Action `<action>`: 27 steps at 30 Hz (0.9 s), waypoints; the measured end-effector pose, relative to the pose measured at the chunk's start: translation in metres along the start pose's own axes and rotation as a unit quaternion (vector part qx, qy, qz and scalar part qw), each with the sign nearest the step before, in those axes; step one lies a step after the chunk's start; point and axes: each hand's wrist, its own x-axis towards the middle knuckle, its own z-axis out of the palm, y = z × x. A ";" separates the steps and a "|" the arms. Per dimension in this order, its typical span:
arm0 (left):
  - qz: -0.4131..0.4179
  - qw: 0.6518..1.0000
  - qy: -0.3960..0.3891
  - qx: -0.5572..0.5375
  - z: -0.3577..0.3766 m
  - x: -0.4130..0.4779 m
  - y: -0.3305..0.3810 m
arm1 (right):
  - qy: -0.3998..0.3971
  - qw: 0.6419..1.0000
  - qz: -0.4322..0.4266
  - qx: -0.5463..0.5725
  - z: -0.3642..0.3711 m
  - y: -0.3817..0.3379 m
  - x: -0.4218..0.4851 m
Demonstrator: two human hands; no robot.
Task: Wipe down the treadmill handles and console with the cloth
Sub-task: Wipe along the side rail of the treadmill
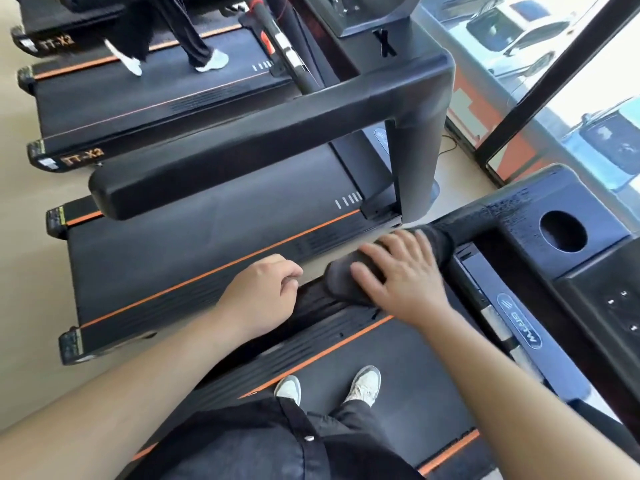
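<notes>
The treadmill's left handle point(471, 226) runs from the console point(519, 209) at the right down toward me. A dark grey cloth point(346, 271) is draped over the handle's middle. My right hand point(401, 275) lies flat on the cloth with fingers spread, pressing it onto the handle. My left hand point(263, 292) sits at the handle's near end with fingers curled round it, just left of the cloth. The console has a round cup hole point(562, 232) and small buttons point(621, 308). The console's upper part is out of frame.
I stand on the belt point(398, 358) with my shoes point(363, 384) in view. The neighbouring treadmill's thick black handle point(242, 150) crosses just beyond my hands. Another person walks on a farther treadmill point(156, 81). Window glass point(571, 81) lies to the right.
</notes>
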 end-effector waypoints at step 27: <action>-0.099 0.992 0.082 -0.014 -0.023 -0.088 -0.084 | 0.064 0.994 -0.088 0.031 0.034 -0.142 -0.048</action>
